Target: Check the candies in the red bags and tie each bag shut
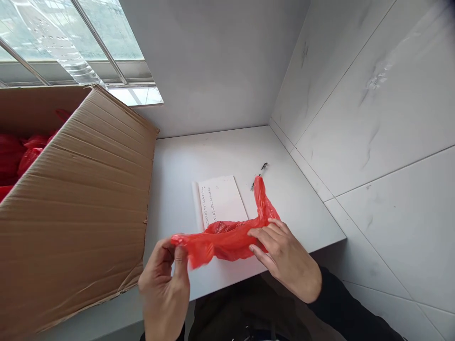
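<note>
your left hand (pixel 166 279) pinched one end of the red plastic bag (pixel 227 244); your right hand (pixel 280 253) gripped its other side. bag was stretched above the tabletop (pixel 177 166), hiding the near edge of the notebook (pixel 229 199). page bore columns of small dark writing, too fine to read. pen (pixel 263 168) lay beyond.

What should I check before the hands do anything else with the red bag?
1. Left hand pinching one end of the red bag: ok.
2. Right hand touching the bag: ok.
3. Bag smooth and flat: not ok, it's crumpled.
4. Whole page of the booklet in view: not ok, the bag hides its near part.
5. Pen not touching the bag: cannot tell, they overlap in this view.
</note>
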`<state>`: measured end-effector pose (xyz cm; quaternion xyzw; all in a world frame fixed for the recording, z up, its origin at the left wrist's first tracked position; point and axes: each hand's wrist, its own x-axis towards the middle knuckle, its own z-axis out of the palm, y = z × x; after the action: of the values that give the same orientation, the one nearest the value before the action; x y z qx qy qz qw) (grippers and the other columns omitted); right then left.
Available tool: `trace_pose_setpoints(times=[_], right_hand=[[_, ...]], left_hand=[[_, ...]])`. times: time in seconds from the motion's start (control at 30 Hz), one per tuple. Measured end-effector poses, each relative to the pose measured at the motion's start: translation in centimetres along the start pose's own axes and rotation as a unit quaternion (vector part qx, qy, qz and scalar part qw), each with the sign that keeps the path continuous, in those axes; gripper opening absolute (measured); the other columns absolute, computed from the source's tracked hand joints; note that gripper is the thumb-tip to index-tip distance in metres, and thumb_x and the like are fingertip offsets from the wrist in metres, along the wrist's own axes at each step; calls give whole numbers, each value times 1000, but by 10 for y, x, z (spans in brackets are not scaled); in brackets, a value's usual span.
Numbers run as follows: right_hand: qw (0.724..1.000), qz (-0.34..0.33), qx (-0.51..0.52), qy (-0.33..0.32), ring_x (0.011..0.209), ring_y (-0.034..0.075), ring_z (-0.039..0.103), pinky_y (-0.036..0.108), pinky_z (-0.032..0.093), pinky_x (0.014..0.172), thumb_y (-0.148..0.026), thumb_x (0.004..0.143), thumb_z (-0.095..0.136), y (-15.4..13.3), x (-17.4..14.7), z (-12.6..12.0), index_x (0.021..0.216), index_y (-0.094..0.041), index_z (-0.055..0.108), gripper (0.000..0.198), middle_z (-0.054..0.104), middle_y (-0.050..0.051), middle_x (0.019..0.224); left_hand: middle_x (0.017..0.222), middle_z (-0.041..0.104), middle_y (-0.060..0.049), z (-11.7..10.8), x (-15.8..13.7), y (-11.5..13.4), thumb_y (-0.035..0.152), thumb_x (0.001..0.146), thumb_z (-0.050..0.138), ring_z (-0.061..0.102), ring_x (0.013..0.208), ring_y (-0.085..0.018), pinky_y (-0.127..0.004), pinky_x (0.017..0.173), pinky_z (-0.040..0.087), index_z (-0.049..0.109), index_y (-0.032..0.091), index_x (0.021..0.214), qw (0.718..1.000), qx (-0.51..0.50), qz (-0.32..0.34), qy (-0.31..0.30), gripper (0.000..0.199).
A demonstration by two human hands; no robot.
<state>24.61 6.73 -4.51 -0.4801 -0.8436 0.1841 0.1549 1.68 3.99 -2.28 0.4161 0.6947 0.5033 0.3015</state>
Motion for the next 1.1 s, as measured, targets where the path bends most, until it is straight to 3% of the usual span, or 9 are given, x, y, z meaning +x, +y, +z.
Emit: trace_pose_setpoints(times=[0.1,0.23,0.4,0.5,0.57,0.7,0.83,0.97,1.1], right_hand=[[998,24,-24,-45,79,30,66,50,60,76,-22,104,45,3,-6,5,131,-18,58,30,69,9,86],[990,42,-91,-101,56,31,61,48,58,54,-23,101,49,2,-6,11,144,-13,51,44,56,3,55],[995,21,-33,-90,65,26,60,47,59,65,-15,96,57,-6,-2,4,109,-20,65,17,62,4,72],[997,-22,-19,-78,84,28,60,46,58,73,-11,93,59,-11,0,1,93,-20,63,10,64,7,92],[997,-33,-6,-75,89,28,60,46,58,76,-11,96,54,-12,1,3,94,-20,62,12,63,8,97],[992,12,-16,-122,66,25,58,44,56,65,-13,102,40,-11,4,8,105,-17,61,22,62,6,74],[990,5,-19,-137,67,27,63,45,56,69,-20,99,56,-9,5,7,131,-18,57,32,67,5,74],[990,-34,54,-128,81,27,66,46,54,79,-33,98,66,-9,4,5,119,-23,65,24,74,5,92],[990,-57,87,-98,80,25,64,45,50,83,-37,94,73,-10,8,6,105,-24,69,18,73,2,90]], left_hand=[[103,68,-3,-7,-1,-5,47,88,69,63,94,-20,-24,70,52,68,26,109,994,-70,-81,-22,31],[114,68,-5,-10,-6,-6,50,79,76,66,97,-23,-24,69,57,71,25,106,977,-159,-133,-39,37],[115,66,-9,-5,-18,12,56,78,71,65,104,-28,-25,68,60,69,23,108,962,-225,-141,-63,44],[98,65,-3,2,-21,18,51,70,83,67,88,-21,-21,64,59,62,27,106,974,-183,-116,-71,47],[86,62,1,5,-21,19,41,69,87,65,77,-16,-21,65,59,58,28,101,972,-179,-127,-78,45],[85,63,1,3,-21,21,42,70,86,63,64,-12,-20,59,58,59,28,110,950,-225,-201,-78,50],[87,65,-1,-2,-22,23,48,67,87,58,54,-10,-18,48,53,61,26,122,949,-204,-230,-62,64],[77,64,1,-7,-25,17,48,73,83,57,52,-12,-21,50,55,58,28,133,960,-154,-216,-88,68],[95,68,-4,-10,-26,13,46,75,82,66,69,-17,-24,58,59,62,27,126,964,-143,-200,-105,58]])
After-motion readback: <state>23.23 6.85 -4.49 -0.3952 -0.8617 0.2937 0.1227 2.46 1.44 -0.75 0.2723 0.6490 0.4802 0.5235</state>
